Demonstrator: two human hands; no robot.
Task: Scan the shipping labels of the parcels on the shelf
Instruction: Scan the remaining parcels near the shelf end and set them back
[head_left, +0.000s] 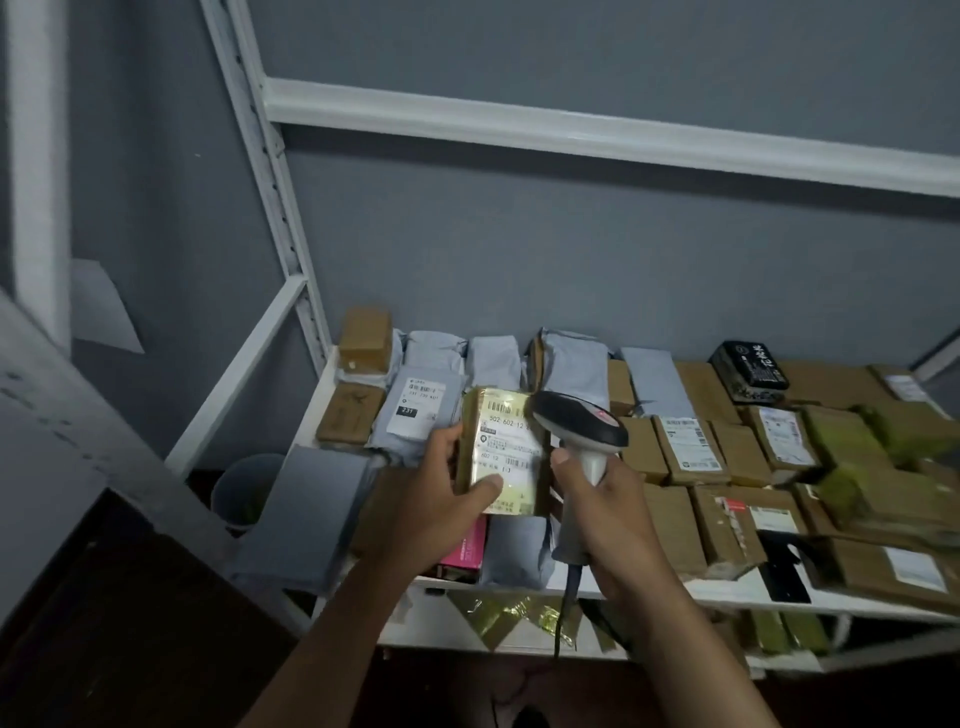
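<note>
1. the parcel (506, 452) in hand is a small flat box with a glossy yellowish wrap. it is held up above the front of the shelf (644, 590), label (511, 441) facing the person.
2. the left hand (441, 499) grips the parcel by its left edge: thumb pressed on the lower front face, fingers curled behind the side. the thumb sits just below the lower barcode and does not cover it.
3. the right hand (605, 509) is wrapped round the handle of the scanner (582, 431). its head overlaps the label's upper right corner in this view; whether it touches cannot be told.
4. handling judgement: one hand lifts the parcel easily, so it is probably light. the box looks stiff, and the wrap looks slippery.
5. take hold at the side edges, clear of both barcodes.
6. the grey bags (415, 410) on the shelf look soft; flatten a label before scanning. the brown boxes (691, 447) look rigid and can likely be scanned where they lie.
</note>
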